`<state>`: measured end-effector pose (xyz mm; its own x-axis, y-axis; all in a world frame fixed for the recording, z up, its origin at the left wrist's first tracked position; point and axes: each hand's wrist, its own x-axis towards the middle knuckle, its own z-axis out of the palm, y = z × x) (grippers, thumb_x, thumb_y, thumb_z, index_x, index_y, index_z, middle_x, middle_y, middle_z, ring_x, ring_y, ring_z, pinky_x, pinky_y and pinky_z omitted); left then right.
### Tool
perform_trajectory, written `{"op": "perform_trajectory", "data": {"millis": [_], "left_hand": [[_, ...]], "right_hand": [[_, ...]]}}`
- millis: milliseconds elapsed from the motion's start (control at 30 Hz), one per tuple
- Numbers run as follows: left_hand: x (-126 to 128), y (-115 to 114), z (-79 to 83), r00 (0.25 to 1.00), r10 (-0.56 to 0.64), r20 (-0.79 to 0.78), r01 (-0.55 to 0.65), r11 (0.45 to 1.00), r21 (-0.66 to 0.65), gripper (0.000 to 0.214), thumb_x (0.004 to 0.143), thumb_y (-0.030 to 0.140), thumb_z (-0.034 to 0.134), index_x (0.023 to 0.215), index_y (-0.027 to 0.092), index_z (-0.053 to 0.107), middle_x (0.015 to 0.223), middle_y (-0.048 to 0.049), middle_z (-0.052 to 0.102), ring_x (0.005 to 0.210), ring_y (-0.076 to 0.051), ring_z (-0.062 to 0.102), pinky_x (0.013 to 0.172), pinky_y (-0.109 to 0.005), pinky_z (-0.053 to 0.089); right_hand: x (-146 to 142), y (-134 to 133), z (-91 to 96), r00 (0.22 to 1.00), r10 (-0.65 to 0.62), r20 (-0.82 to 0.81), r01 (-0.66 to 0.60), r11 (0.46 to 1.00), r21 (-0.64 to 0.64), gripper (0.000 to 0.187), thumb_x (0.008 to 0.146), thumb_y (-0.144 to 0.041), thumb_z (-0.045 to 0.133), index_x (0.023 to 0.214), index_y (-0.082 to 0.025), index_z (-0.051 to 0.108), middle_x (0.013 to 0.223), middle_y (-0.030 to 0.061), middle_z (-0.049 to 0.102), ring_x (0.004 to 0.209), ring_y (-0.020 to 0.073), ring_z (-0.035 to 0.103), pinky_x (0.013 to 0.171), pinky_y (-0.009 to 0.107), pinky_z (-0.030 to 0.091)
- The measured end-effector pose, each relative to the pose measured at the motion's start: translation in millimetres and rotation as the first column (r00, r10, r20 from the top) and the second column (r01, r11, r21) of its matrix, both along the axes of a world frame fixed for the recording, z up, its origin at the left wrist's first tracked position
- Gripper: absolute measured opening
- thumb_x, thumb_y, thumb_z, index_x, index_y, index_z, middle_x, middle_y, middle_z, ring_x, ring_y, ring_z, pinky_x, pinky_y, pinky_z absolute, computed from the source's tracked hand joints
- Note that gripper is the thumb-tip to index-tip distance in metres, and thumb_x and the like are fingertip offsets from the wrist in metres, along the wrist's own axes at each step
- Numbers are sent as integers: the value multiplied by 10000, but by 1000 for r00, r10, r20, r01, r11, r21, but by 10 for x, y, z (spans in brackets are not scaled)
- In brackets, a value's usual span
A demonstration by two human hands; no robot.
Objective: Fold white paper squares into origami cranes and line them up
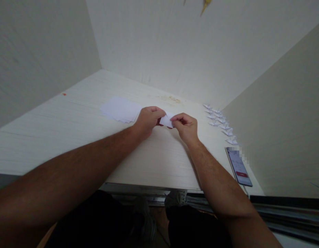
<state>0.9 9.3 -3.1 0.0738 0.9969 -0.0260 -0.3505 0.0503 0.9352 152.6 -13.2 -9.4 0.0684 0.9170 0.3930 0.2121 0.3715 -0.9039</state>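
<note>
Between my two hands, a small folded piece of white paper is held just above the white table. My left hand pinches its left side, thumb on top and fingers underneath. On the right edge, my right hand grips it between thumb and fingertips. Part of the paper is covered by the fingers, so its exact folds cannot be made out. Left of my left hand lies a loose, fanned stack of white paper sheets.
Several small folded paper figures stand in rows at the table's right, by the wall. Nearer me lies a lit phone with a cable. Walls enclose the white table at the back and sides. A small orange bit lies far left.
</note>
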Motion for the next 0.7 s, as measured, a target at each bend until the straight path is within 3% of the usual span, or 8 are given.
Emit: {"op": "perform_trajectory", "data": {"millis": [233,433,700], "left_hand": [[-7,-6,26,1000,-20,12,20,999,-29,92,618,146,685,630,159,595,561,-9,604,484,-133,588,491,-265,471],[-24,-29,22,986,-145,82,145,989,14,168,652,237,754,642,154,609,575,-4,604,506,-130,593,509,-269,490],[-22,-50,53,998,-17,-59,18,1000,13,126,597,182,780,655,142,676,575,-5,640,510,-110,562,498,-233,424]], "right_hand": [[-16,-5,26,1000,1,-6,-1,998,-60,99,673,-302,731,675,-211,692,570,-28,649,532,131,613,554,282,522],[-18,-2,33,1000,-9,0,9,998,-65,91,672,-281,726,656,-208,674,571,-30,649,529,123,609,543,266,501],[-26,-20,32,999,31,-24,-33,997,-67,71,655,-268,722,643,-209,685,562,-33,657,527,128,619,552,271,513]]}}
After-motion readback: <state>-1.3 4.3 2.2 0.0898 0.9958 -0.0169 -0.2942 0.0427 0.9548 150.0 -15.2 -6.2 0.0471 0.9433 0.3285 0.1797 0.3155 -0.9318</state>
